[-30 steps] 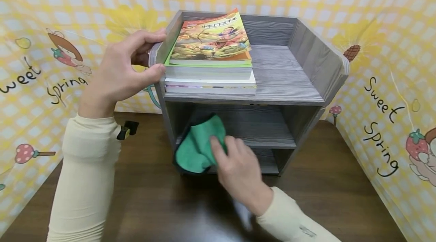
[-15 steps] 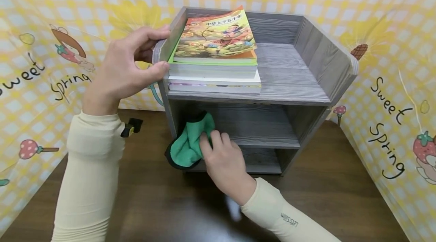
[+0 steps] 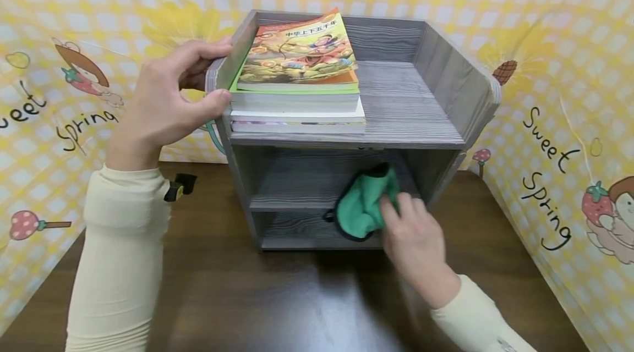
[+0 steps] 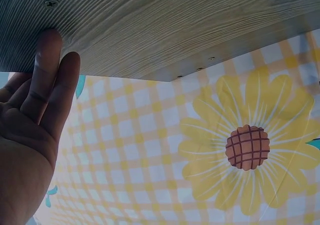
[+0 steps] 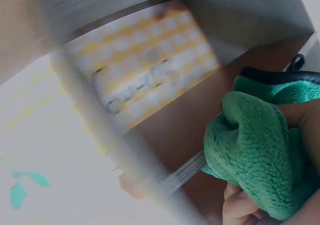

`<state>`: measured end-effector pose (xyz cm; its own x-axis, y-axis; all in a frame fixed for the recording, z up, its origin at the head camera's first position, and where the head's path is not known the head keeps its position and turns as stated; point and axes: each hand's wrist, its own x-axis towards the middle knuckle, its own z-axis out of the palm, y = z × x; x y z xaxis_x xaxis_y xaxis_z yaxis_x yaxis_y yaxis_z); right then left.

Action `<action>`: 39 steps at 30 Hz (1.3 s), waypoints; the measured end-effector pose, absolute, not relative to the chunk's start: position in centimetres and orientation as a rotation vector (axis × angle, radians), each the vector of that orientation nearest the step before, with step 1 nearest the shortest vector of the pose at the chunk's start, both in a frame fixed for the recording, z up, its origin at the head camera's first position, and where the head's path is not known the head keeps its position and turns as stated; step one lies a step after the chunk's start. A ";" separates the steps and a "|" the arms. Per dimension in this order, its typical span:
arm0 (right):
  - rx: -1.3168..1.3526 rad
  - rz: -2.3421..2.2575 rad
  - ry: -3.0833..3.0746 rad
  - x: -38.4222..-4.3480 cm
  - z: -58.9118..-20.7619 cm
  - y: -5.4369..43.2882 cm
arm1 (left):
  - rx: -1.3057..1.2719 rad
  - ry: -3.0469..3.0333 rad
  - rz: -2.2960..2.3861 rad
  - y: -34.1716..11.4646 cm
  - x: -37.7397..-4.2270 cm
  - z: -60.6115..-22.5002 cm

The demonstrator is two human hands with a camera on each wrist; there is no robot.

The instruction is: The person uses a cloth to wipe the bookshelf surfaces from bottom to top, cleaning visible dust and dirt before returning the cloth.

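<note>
A small grey wood-grain shelf unit [image 3: 408, 102] stands in front of me. My left hand [image 3: 163, 96] holds its upper left side panel, thumb by the front edge; in the left wrist view, the fingers [image 4: 47, 80] lie against the panel's outer face. My right hand [image 3: 416, 239] grips a green cleaning cloth [image 3: 364, 206] with black edging, at the right part of the middle shelf's front. Up close in the right wrist view, the cloth [image 5: 252, 150] is bunched in the hand, hiding part of the fingers.
A stack of books [image 3: 297, 93] sits on the left of the top shelf, beside the left panel. The unit stands on a dark brown wooden surface [image 3: 277, 297]. Yellow checked fabric [image 3: 559, 82] surrounds it at the back and sides.
My right hand first moved left with the cloth to the left end of the middle shelf, then swept right towards the right side. The left hand keeps its hold on the panel.
</note>
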<state>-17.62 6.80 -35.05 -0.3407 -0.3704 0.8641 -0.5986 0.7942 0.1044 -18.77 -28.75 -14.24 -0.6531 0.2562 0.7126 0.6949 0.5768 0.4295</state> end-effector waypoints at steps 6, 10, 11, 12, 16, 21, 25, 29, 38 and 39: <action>0.691 0.296 -1.976 -17.7 -35.9 10.4 | -0.730 -2.236 -0.944 -29.1 -18.8 -14.3; 0.789 0.344 -2.027 -17.6 -36.0 11.4 | -0.686 -2.250 -0.950 -29.5 -18.5 -14.6; 0.815 0.372 -2.038 -17.4 -35.9 11.9 | -0.678 -2.254 -0.954 -29.5 -18.4 -14.7; 0.839 0.397 -2.052 -17.2 -35.8 12.4 | -0.674 -2.255 -0.956 -29.6 -18.4 -14.8; 0.885 0.495 -2.097 -16.2 -35.3 14.8 | -0.653 -2.253 -0.969 -29.6 -18.1 -14.8; 0.759 0.652 -2.049 -15.3 -34.5 17.6 | -0.662 -2.241 -0.953 -29.3 -18.0 -14.7; 0.537 0.797 -1.880 -15.0 -33.5 18.9 | -0.675 -2.244 -0.957 -29.0 -18.1 -14.5; 0.296 0.842 -1.792 -15.0 -31.9 18.8 | -0.681 -2.237 -0.954 -28.8 -18.1 -14.3; 0.349 0.759 -1.683 -17.7 -29.7 14.9 | -0.683 -2.225 -0.990 -28.6 -18.4 -14.4; 0.370 0.753 -1.668 -18.0 -29.7 14.6 | -0.691 -2.221 -0.984 -28.6 -18.5 -14.4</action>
<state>-17.97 14.58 -29.72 -0.2415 0.1566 0.9577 -0.6144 0.7393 -0.2758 -18.48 -28.55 -14.41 -0.6801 0.2120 0.7018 0.6624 0.5880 0.4643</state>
